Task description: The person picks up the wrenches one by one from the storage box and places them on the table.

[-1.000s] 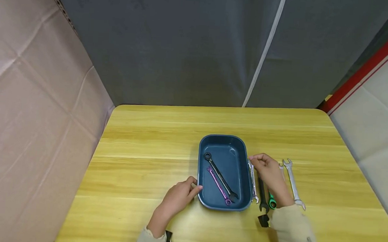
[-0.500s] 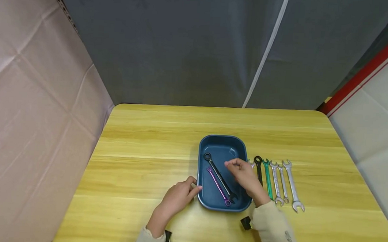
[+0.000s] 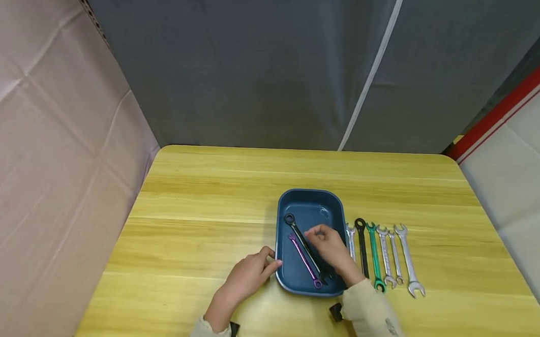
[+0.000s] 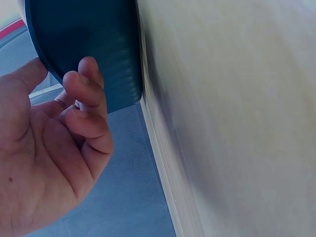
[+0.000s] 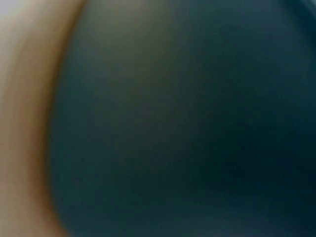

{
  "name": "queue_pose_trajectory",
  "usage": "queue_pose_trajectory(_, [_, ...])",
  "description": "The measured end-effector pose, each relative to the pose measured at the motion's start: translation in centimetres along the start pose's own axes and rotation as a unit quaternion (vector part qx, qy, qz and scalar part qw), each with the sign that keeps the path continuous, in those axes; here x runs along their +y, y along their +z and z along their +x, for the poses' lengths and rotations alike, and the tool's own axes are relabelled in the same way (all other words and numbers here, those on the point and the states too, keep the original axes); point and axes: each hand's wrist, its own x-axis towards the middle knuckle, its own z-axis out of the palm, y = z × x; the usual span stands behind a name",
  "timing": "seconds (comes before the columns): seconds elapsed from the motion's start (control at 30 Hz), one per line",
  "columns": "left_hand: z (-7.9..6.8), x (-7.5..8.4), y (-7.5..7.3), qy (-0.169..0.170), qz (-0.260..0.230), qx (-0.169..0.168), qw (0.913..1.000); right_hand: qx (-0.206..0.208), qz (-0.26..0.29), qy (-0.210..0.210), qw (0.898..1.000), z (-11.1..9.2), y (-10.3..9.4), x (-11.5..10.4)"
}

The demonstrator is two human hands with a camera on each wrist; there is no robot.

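Note:
A dark blue tray [image 3: 311, 201] holds a black wrench [image 3: 301, 238] and, beside it, a purple wrench [image 3: 308, 264]. My left hand [image 3: 246, 274] holds the tray's left rim, the thumb over the edge and the other fingers outside; in the left wrist view these fingers [image 4: 86, 94] are bent beside the wall. Inside the tray, my right hand [image 3: 332, 248] has curled fingers close to the black wrench's shaft and hides part of it. Whether they touch the wrench cannot be made out. The right wrist view is a blur of dark blue tray [image 5: 148, 123].
Right of the tray lie a silver wrench [image 3: 350, 241], another black wrench [image 3: 362, 244], a green wrench [image 3: 375, 255] and several more silver ones, such as the large wrench [image 3: 409, 260] at the end. They rest on a wooden table [image 3: 205, 185], with a grey curtain [image 3: 256, 86] behind.
My right hand has moved left from the silver wrench beside the tray into the tray, then lower toward the black wrench. My left hand stays at the rim.

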Motion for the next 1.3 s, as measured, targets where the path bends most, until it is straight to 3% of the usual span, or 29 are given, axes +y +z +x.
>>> queue_pose_trajectory(0.2, [-0.2,0.0,0.0,0.003,-0.003,-0.002,1.0000,0.011,-0.032,0.012,0.999,0.2,0.6,0.7])
queue_pose_trajectory(0.43, [-0.1,0.2,-0.1,0.001,0.001,-0.001,1.0000,0.032,-0.128,-0.004,0.991,0.3,1.1,1.2])
queue_pose_trajectory(0.87, [0.1,0.3,-0.2,-0.002,0.007,0.002,1.0000,0.036,-0.317,-0.003,0.948,0.3,1.7,1.2])
queue_pose_trajectory(1.3, [-0.1,0.1,-0.1,-0.010,-0.001,-0.003,0.9999,0.065,-0.395,-0.062,0.914,0.0,2.2,1.3])
